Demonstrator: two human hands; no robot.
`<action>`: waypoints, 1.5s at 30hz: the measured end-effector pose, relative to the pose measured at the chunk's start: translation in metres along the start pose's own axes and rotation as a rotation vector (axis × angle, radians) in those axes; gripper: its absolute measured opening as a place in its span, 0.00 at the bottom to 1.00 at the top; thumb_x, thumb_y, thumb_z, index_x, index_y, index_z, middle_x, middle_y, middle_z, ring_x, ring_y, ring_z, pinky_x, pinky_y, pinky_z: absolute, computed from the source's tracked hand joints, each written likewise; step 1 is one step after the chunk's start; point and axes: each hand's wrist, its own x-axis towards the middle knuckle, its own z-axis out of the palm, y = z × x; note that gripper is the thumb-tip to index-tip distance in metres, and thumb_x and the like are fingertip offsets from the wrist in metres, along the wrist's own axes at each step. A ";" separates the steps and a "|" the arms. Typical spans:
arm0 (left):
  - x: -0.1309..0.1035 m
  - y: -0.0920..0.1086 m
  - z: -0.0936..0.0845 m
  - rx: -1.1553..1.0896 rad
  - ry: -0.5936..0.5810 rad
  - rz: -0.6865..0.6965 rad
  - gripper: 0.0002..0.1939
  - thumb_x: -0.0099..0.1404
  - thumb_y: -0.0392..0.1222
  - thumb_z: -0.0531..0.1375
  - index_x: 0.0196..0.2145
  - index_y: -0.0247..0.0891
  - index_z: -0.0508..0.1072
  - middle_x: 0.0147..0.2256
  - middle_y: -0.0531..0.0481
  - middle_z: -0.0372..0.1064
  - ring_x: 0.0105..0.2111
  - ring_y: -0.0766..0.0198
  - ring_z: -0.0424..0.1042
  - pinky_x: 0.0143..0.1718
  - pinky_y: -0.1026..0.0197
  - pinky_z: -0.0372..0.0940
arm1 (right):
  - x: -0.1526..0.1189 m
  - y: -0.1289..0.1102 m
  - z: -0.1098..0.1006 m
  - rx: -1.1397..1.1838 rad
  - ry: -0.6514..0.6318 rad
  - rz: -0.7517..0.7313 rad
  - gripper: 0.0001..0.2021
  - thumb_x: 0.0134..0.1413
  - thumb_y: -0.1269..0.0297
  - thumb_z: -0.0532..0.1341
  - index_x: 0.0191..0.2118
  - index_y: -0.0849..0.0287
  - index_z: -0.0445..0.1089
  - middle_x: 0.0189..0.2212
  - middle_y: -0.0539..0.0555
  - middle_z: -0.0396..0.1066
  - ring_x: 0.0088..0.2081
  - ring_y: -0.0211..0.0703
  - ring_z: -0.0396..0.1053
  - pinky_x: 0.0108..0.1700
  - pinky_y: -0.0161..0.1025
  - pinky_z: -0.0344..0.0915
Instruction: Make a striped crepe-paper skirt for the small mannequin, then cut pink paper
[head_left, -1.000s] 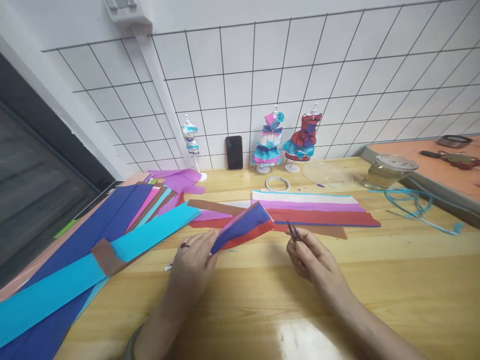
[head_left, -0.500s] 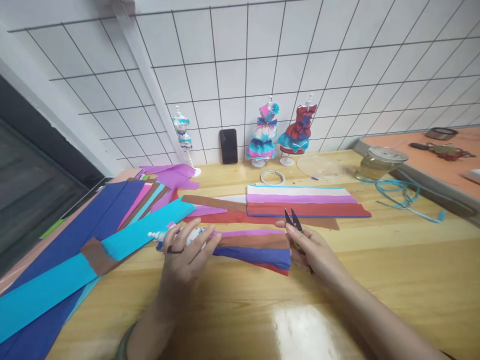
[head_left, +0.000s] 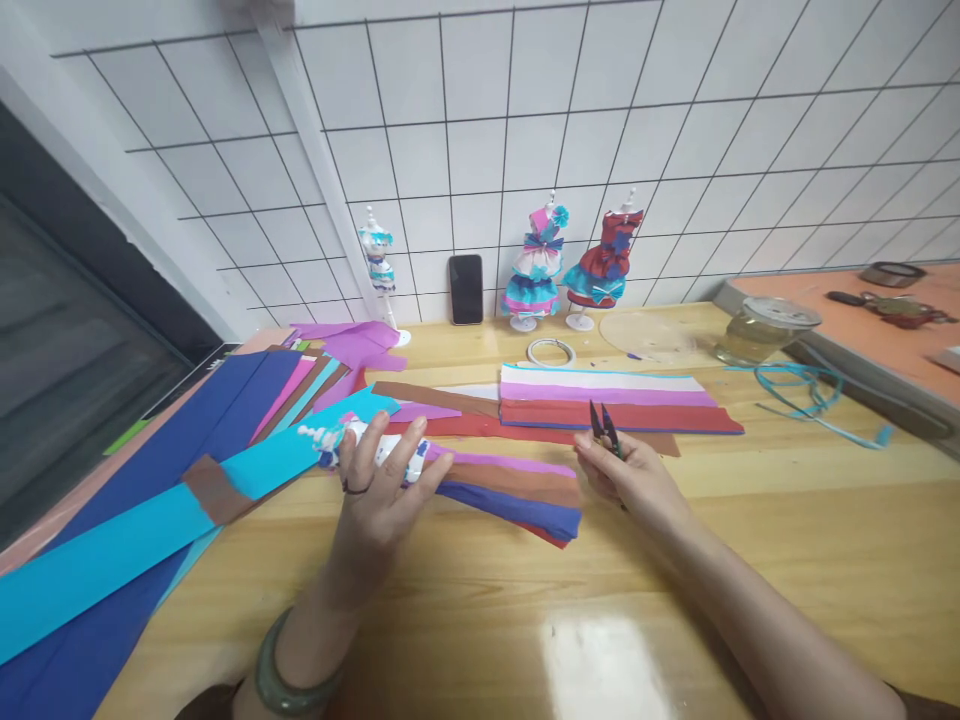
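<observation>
My left hand is closed around a small white dress form with blue and pink patches, lying on its side with its knobbed top pointing left. From its lower end a layered paper skirt in purple, brown, blue and red fans out to the right. In my right hand is a pair of thread snips, blades pointing up and slightly apart, just beyond the skirt's free edge. The snips do not touch the paper.
Stacked crepe paper strips lie behind my hands, with larger blue sheets at left. Dressed forms, a phone and a tape roll stand or lie near the wall. A clear container and blue ribbon are at right.
My right hand with the snips has drawn back from the skirt's edge, slightly right and up. My left hand has raised the dress form a little and still holds it.
</observation>
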 end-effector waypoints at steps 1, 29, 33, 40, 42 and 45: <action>-0.001 0.002 0.000 -0.014 0.008 -0.003 0.19 0.61 0.27 0.56 0.46 0.47 0.71 0.56 0.46 0.60 0.61 0.49 0.46 0.58 0.37 0.46 | 0.003 -0.001 -0.002 -0.031 -0.010 -0.003 0.23 0.44 0.46 0.63 0.19 0.58 0.55 0.12 0.41 0.46 0.15 0.28 0.41 0.17 0.32 0.37; -0.004 0.003 0.012 -0.079 -0.023 -0.140 0.30 0.61 0.26 0.53 0.60 0.34 0.52 0.63 0.35 0.41 0.63 0.43 0.37 0.58 0.41 0.52 | 0.057 -0.089 0.102 -0.184 -0.354 -0.226 0.18 0.45 0.49 0.63 0.27 0.60 0.62 0.14 0.41 0.49 0.15 0.27 0.43 0.16 0.31 0.38; -0.008 -0.006 0.019 -0.089 -0.108 -0.269 0.30 0.63 0.27 0.48 0.62 0.33 0.47 0.61 0.35 0.45 0.63 0.47 0.35 0.58 0.40 0.50 | 0.058 -0.108 0.091 -0.233 -0.097 -0.546 0.15 0.48 0.53 0.63 0.29 0.58 0.61 0.17 0.43 0.53 0.17 0.29 0.49 0.17 0.30 0.44; -0.009 -0.007 0.021 -0.308 -0.199 -0.387 0.28 0.61 0.29 0.49 0.60 0.33 0.52 0.60 0.38 0.50 0.62 0.52 0.42 0.59 0.44 0.50 | 0.029 -0.099 0.093 -0.385 -0.043 -0.767 0.11 0.51 0.57 0.62 0.31 0.57 0.60 0.17 0.42 0.55 0.16 0.31 0.54 0.18 0.32 0.52; -0.008 -0.005 0.021 -0.416 -0.205 -0.415 0.29 0.60 0.29 0.50 0.59 0.34 0.53 0.59 0.40 0.52 0.62 0.54 0.45 0.60 0.46 0.50 | 0.022 -0.092 0.091 -0.372 -0.027 -0.778 0.11 0.51 0.58 0.62 0.31 0.56 0.60 0.17 0.43 0.56 0.15 0.31 0.54 0.17 0.32 0.52; -0.009 -0.003 0.022 -0.542 -0.211 -0.440 0.30 0.59 0.30 0.51 0.59 0.36 0.54 0.59 0.42 0.54 0.61 0.56 0.48 0.60 0.49 0.51 | 0.017 -0.085 0.087 -0.368 0.013 -0.784 0.12 0.51 0.57 0.62 0.29 0.57 0.59 0.17 0.44 0.57 0.16 0.31 0.55 0.17 0.32 0.53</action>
